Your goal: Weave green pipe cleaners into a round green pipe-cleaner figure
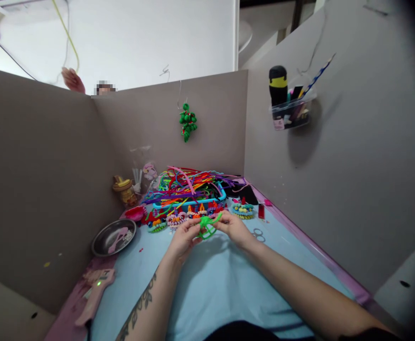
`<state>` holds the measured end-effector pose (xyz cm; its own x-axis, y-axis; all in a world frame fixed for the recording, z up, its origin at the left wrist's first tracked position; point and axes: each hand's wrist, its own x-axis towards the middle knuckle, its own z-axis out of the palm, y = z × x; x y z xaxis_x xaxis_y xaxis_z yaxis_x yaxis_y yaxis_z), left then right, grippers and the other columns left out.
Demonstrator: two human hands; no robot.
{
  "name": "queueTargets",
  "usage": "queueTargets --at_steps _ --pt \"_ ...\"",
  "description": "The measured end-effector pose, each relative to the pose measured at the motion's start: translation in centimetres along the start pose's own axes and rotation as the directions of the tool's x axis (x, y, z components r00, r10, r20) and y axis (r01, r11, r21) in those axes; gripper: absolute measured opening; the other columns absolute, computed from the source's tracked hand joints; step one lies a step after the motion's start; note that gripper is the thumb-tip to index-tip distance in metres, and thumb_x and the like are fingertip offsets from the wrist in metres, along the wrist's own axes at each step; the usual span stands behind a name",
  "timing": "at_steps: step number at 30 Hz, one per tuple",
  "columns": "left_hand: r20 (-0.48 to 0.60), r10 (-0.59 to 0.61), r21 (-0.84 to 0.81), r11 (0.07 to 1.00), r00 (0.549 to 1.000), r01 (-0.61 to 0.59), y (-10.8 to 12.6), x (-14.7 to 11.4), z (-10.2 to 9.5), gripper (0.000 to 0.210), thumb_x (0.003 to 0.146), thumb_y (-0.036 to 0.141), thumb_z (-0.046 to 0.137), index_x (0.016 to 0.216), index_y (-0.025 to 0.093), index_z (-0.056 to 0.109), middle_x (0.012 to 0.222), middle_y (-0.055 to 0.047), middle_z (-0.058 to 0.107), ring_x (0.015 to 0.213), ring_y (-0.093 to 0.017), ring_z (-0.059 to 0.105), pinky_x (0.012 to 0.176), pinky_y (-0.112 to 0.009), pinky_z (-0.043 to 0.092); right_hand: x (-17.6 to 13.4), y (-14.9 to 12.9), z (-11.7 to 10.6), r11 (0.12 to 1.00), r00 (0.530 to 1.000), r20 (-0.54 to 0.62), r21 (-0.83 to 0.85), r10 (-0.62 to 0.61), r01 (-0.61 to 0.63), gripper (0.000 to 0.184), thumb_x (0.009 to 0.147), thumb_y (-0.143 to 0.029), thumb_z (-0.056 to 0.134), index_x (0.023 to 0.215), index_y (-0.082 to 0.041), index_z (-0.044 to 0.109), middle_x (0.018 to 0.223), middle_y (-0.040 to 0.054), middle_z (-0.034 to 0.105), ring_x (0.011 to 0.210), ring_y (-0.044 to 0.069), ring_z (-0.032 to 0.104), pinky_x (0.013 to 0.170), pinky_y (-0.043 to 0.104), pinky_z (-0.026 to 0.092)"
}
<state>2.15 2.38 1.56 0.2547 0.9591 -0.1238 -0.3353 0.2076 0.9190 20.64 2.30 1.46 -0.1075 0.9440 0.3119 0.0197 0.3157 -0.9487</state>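
A bright green pipe-cleaner piece [206, 229], bent into loops with a twisted top, is held up over the blue cloth [221, 279]. My left hand [188, 237] pinches its left side between thumb and fingers. Its loose green end, pointing up to the right, is gripped by the fingertips of my right hand [234, 228]. Just behind my hands stands a row of small fuzzy pipe-cleaner figures [196, 212] in several colours. A yellow and teal one [243, 209] sits to the right, beyond my right hand.
A blue-rimmed tray [165, 205] overflows with coloured pipe cleaners [193, 182]. On the left are a metal bowl [101, 244] and a pink glue gun [95, 296]. Scissors [259, 234] lie right. Grey partitions [214, 118] enclose the table; another person's hand [73, 79] shows above.
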Motion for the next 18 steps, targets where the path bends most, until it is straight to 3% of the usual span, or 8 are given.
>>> queueTargets --at_steps 2,5,9,13,15,18 --pt "-0.008 0.005 -0.007 1.0 1.0 -0.005 -0.1 0.0 0.1 0.038 0.058 0.029 0.078 0.09 0.017 0.062 0.079 -0.005 0.067 0.073 -0.017 0.064 0.058 -0.024 0.046 -0.1 0.2 0.4 0.991 0.997 -0.043 -0.115 -0.068 0.063 0.032 0.064 -0.05 0.068 0.065 -0.018 0.067 0.088 0.0045 0.058 0.086 0.019 0.056 0.082 0.032 0.043" --pt "-0.012 0.016 -0.017 1.0 1.0 -0.016 -0.2 0.1 0.1 0.039 0.057 0.028 0.078 0.09 0.015 0.062 0.078 -0.006 0.067 0.069 -0.017 0.064 0.055 -0.023 0.047 -0.1 0.4 0.8 0.978 0.995 -0.043 -0.195 -0.085 0.075 0.027 0.065 -0.046 0.069 0.068 -0.02 0.07 0.106 0.007 0.053 0.1 0.022 0.053 0.092 0.036 0.038" --pt "-0.081 0.043 -0.048 0.998 0.996 -0.047 -0.2 0.5 -0.1 0.038 0.057 0.025 0.078 0.09 0.015 0.063 0.079 -0.006 0.068 0.069 -0.016 0.064 0.055 -0.022 0.048 -0.1 0.4 0.7 0.965 0.992 -0.029 -0.233 -0.126 0.116 0.019 0.067 -0.036 0.068 0.078 -0.021 0.07 0.113 0.0077 0.051 0.108 0.023 0.05 0.097 0.038 0.035" --pt "-0.186 0.076 -0.082 0.992 0.98 -0.093 -0.3 1.0 -0.4 0.038 0.058 0.024 0.077 0.093 0.016 0.063 0.08 -0.005 0.068 0.07 -0.014 0.064 0.056 -0.02 0.048 -0.2 0.5 0.3 0.956 0.992 -0.042 -0.276 -0.118 0.102 0.038 0.069 -0.03 0.064 0.107 -0.022 0.06 0.115 0.0079 0.051 0.106 0.022 0.05 0.09 0.037 0.041" --pt "-0.252 0.088 -0.094 0.989 0.964 -0.115 -0.4 1.1 -0.4 0.04 0.057 0.024 0.078 0.093 0.016 0.063 0.078 -0.005 0.068 0.068 -0.013 0.063 0.056 -0.02 0.048 -0.6 0.4 0.4 0.928 0.967 -0.145 -0.342 -0.211 0.151 0.046 0.071 -0.028 0.062 0.115 -0.022 0.052 0.112 0.008 0.052 0.103 0.022 0.051 0.089 0.038 0.042" --pt "-0.317 0.097 -0.09 0.987 0.943 -0.132 -0.5 1.1 -0.2 0.042 0.056 0.026 0.079 0.093 0.015 0.062 0.074 -0.004 0.067 0.064 -0.012 0.063 0.054 -0.019 0.046 -1.3 0.2 0.8 0.822 0.9 -0.152 -0.49 -0.409 0.291 0.025 0.075 -0.023 0.057 0.1 -0.021 0.056 0.1 0.0077 0.056 0.099 0.023 0.05 0.09 0.04 0.039"
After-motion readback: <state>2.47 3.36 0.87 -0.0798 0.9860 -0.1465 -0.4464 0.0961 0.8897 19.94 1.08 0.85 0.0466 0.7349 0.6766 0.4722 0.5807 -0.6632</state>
